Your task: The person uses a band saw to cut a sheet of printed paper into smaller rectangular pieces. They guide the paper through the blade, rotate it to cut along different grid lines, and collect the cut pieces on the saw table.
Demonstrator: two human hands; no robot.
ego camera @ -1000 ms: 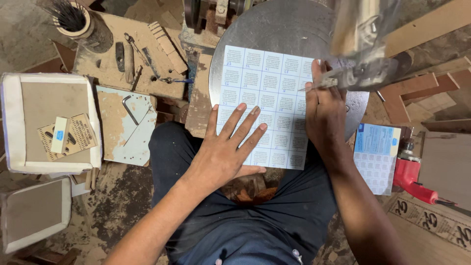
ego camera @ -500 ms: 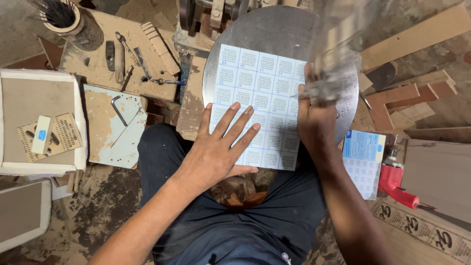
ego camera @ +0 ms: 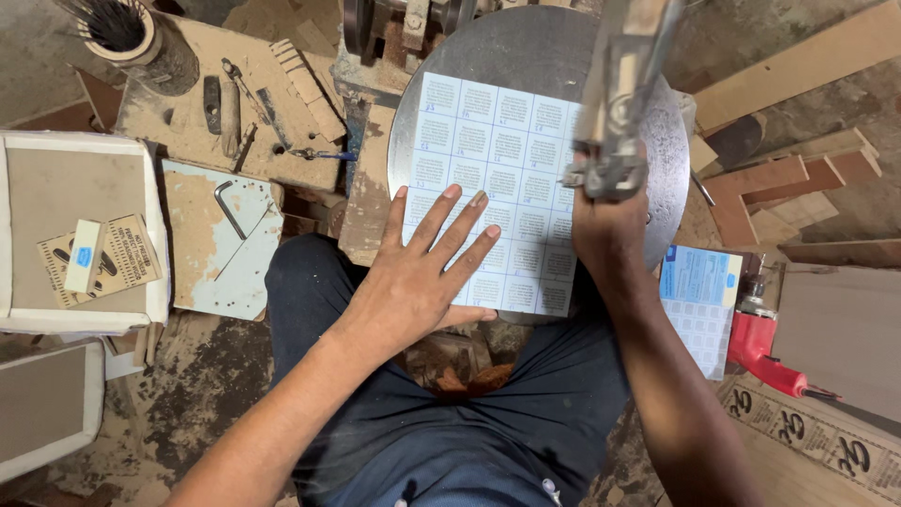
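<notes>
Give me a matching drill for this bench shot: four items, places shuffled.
Items:
1 grid sheet
2 hex key
3 red tool
4 left hand

Places:
A on the pale blue board, left of the lap
B on the round metal table
C flat on the grid sheet's near left part
D far right, by the patterned strip

Pairs: 1-B, 2-A, 3-D, 4-C

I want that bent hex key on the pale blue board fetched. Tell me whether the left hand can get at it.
Probably yes. The left hand lies flat on the gridded sheet, holding nothing, and the hex key lies uncovered on the pale blue board beside it, with nothing visible between.
</notes>
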